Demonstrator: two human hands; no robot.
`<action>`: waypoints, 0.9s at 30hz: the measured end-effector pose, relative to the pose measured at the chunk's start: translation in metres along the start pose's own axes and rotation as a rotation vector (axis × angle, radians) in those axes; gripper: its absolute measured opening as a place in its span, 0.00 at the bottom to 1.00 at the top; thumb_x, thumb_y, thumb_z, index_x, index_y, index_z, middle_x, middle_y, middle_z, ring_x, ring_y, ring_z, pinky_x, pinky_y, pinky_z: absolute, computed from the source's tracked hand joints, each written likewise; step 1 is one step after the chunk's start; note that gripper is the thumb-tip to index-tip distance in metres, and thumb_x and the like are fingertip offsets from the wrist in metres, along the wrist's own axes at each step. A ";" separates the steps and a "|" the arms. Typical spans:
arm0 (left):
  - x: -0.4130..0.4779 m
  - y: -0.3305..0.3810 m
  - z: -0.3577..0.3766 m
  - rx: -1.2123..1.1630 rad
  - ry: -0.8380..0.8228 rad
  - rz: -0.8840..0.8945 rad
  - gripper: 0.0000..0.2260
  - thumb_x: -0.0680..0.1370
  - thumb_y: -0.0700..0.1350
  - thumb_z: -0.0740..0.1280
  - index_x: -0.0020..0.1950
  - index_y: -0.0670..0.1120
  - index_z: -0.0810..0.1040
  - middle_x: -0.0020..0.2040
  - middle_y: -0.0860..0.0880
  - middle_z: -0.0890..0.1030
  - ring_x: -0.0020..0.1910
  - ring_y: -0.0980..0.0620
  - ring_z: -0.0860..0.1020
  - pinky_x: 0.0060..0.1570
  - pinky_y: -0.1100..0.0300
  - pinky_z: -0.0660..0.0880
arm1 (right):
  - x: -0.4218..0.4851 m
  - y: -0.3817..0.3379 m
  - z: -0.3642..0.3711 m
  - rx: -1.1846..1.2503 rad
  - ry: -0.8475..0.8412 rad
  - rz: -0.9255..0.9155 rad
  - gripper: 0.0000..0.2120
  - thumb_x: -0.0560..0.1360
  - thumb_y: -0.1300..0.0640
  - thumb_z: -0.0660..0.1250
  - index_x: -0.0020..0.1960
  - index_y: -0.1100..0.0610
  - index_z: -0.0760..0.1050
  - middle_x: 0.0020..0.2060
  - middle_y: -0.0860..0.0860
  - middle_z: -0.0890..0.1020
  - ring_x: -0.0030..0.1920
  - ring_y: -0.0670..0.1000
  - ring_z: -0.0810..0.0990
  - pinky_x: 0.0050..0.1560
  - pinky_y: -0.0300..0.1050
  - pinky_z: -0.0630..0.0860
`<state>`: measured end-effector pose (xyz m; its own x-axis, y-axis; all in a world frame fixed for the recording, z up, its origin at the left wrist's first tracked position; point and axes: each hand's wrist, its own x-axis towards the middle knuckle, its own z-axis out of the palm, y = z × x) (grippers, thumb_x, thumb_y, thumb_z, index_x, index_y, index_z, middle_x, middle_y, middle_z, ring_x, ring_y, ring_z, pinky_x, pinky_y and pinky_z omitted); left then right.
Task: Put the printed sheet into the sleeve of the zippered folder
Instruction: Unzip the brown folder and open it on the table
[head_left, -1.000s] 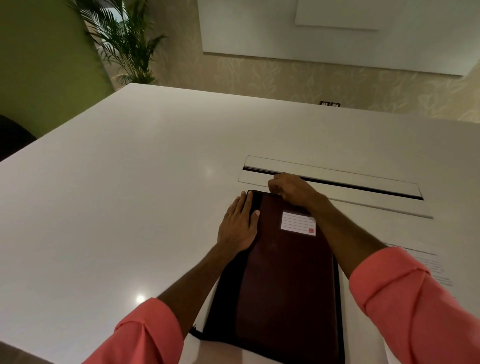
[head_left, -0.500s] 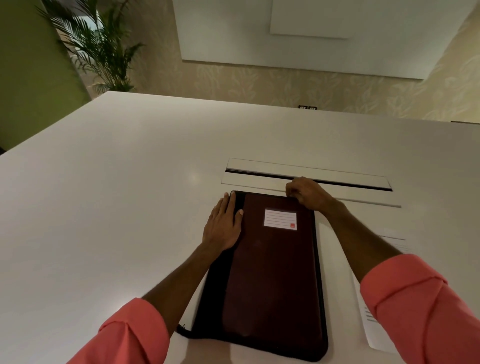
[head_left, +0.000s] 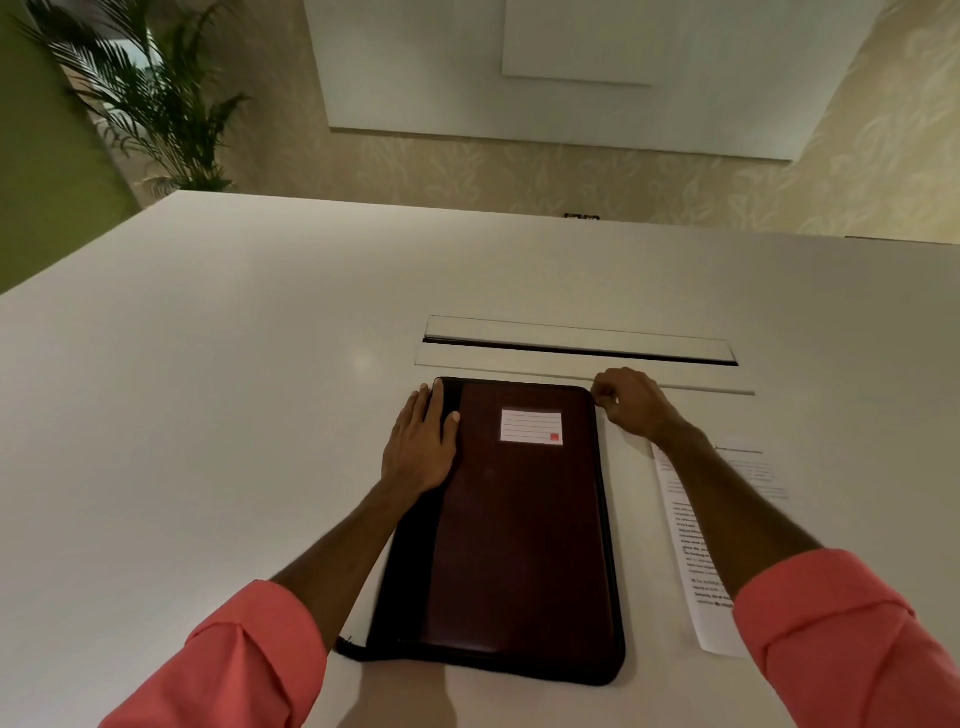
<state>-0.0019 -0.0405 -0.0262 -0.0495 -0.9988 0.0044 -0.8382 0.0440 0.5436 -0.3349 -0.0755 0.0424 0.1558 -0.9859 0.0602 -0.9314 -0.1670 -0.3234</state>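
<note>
Maroon zippered folder (head_left: 519, 530) lay closed on the white table (head_left: 208, 389); left hand (head_left: 423, 447) rested flat on its black spine; right hand (head_left: 631, 402) pinched its far right corner; white printed sheet (head_left: 691, 545) lay beside it, partly under the right forearm (head_left: 727, 509); a cable slot (head_left: 576, 345) ran just beyond.

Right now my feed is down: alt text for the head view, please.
A dark zippered folder lies flat on a white table, left hand pressed on its left edge, right hand pinching its far right corner. The printed sheet lies to its right, partly hidden by the right forearm.
</note>
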 end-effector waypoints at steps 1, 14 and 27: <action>-0.001 0.001 -0.001 0.001 -0.002 -0.001 0.29 0.90 0.58 0.49 0.90 0.52 0.45 0.90 0.47 0.50 0.90 0.46 0.48 0.88 0.46 0.52 | -0.006 -0.001 0.002 0.010 0.033 0.019 0.07 0.81 0.65 0.68 0.53 0.65 0.84 0.50 0.59 0.86 0.52 0.59 0.83 0.55 0.52 0.78; -0.013 0.016 -0.013 0.054 -0.023 -0.011 0.29 0.91 0.56 0.49 0.90 0.48 0.46 0.90 0.42 0.49 0.90 0.42 0.47 0.88 0.44 0.50 | -0.086 -0.018 0.034 0.062 0.262 0.051 0.03 0.76 0.67 0.71 0.49 0.62 0.83 0.45 0.55 0.86 0.48 0.56 0.81 0.47 0.50 0.79; -0.049 0.008 -0.016 0.178 -0.142 0.209 0.31 0.89 0.60 0.53 0.90 0.52 0.50 0.90 0.48 0.38 0.90 0.46 0.41 0.88 0.43 0.45 | -0.111 -0.027 0.054 0.087 0.349 0.144 0.05 0.81 0.63 0.70 0.54 0.60 0.84 0.49 0.54 0.86 0.53 0.56 0.81 0.55 0.56 0.78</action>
<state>0.0028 0.0079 -0.0086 -0.2960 -0.9549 -0.0235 -0.8833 0.2643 0.3872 -0.3098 0.0378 -0.0063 -0.1098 -0.9406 0.3212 -0.9019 -0.0415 -0.4299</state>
